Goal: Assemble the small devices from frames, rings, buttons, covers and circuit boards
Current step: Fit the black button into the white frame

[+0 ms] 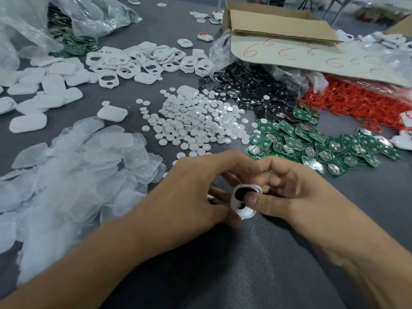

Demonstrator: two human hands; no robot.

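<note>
Nearest, the left hand point(191, 186) and the right hand point(292, 190) both grip one small white plastic frame with two holes point(244, 213), the right thumb pressing on it. I think the press should be even and the frame level. Behind lie small white round buttons point(194, 126), then green circuit boards point(312, 139).

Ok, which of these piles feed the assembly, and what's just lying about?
For the job: white frame, held in left hand and right hand; frame pile; white buttons; black discs; red rings; clear covers; green circuit boards.
Lying about: cardboard box; marked cardboard sheet; plastic bags.
</note>
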